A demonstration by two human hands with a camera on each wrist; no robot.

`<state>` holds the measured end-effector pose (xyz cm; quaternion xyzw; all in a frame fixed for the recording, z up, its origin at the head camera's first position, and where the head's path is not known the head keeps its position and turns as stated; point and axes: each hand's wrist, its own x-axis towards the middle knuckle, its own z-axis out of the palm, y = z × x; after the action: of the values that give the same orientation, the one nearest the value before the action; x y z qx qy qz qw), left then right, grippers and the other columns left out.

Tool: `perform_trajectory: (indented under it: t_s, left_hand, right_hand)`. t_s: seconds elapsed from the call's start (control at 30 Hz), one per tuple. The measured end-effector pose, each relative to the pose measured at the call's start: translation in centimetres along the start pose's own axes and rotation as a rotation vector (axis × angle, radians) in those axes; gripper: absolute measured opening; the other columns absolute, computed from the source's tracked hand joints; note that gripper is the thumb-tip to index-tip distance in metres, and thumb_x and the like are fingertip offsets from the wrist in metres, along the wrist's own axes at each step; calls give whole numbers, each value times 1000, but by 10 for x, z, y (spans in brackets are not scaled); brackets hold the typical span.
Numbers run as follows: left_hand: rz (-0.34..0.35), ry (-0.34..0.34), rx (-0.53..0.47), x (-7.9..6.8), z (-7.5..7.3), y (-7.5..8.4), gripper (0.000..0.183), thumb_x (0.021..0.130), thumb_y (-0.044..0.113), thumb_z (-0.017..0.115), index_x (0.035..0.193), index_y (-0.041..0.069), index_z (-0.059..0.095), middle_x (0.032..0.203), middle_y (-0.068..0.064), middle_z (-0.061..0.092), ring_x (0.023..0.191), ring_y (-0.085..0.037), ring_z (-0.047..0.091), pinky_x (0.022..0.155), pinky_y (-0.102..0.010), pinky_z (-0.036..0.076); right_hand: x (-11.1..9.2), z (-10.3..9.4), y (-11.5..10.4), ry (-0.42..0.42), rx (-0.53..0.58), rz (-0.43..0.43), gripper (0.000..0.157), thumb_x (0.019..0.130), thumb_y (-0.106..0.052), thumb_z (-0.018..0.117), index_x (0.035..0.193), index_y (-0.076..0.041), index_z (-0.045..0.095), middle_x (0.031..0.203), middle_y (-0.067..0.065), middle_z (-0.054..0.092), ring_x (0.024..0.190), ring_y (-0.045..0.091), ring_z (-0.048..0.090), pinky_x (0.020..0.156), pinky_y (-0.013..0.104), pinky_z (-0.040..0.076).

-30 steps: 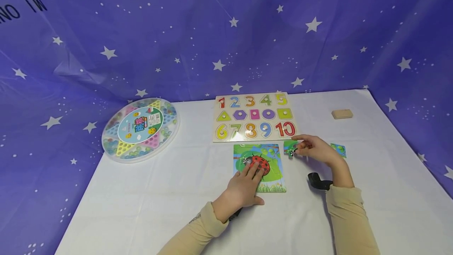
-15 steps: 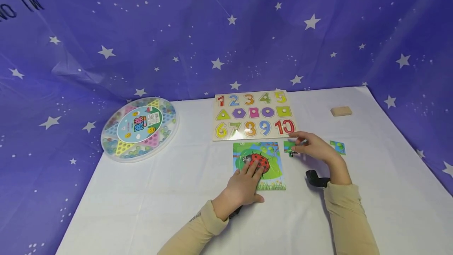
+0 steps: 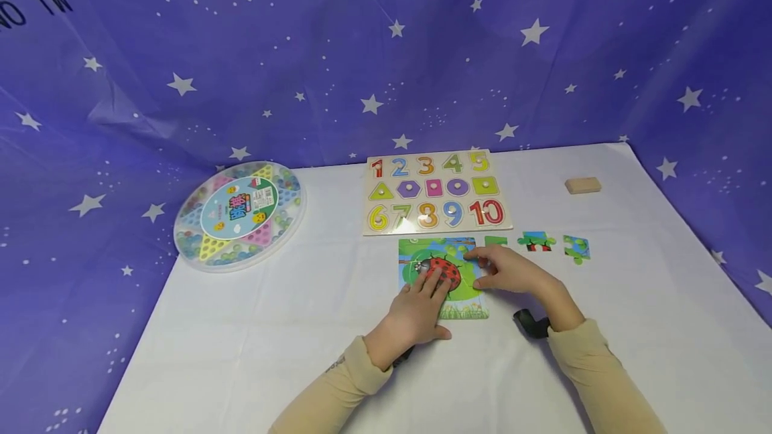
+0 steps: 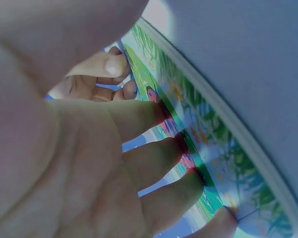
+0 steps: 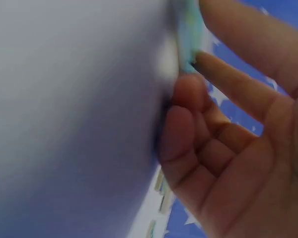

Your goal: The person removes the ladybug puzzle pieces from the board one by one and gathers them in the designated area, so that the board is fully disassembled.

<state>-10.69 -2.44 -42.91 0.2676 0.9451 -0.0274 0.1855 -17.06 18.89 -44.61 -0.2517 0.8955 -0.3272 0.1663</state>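
Note:
A square ladybug jigsaw puzzle lies flat on the white table. My left hand rests on it with fingers spread over the ladybug and the lower left. In the left wrist view, its fingertips press the picture. My right hand is at the puzzle's right edge, with index finger and thumb apart and touching it; the other fingers are curled in. Three loose jigsaw pieces lie just beyond it: a green piece partly covered by the hand, a ladybug piece and a blue-green piece.
Behind the puzzle lies a wooden number board. A round marble game box stands at the left. There is a small wooden block at the back right. A starry purple cloth hangs behind the table.
My right hand has moved left, from over the loose pieces to the puzzle's right edge. The ladybug piece now shows. My left hand stays in place on the puzzle.

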Motion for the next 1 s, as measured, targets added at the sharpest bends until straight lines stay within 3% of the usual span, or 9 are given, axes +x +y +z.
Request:
perform_trajectory:
  t_s: [0.33, 0.6, 1.0]
  left_hand:
    - [-8, 3, -9, -2, -2, 2, 85, 77, 58, 59, 144, 18, 27, 150, -5, 16, 135, -25, 16, 98, -41, 32]
    - [-5, 10, -13, -2, -2, 2, 84, 77, 58, 59, 144, 17, 27, 149, -5, 17, 135, -26, 16, 98, -42, 33]
    - [-8, 13, -6, -1, 0, 1, 84, 77, 58, 59, 144, 18, 27, 149, -5, 17, 135, -26, 16, 98, -41, 33]
  right_hand:
    - [-5, 9, -3, 69, -67, 0, 39, 76, -13, 73, 110, -2, 59, 87, 5, 48, 68, 14, 42, 61, 29, 37]
    - [-5, 13, -3, 111, -3, -7, 39, 74, -8, 74, 107, -3, 55, 90, 6, 50, 68, 14, 44, 61, 29, 40]
    - [-4, 15, -4, 120, 81, -17, 35, 76, -6, 71, 106, -6, 53, 79, 2, 53, 61, 11, 47, 56, 26, 40]
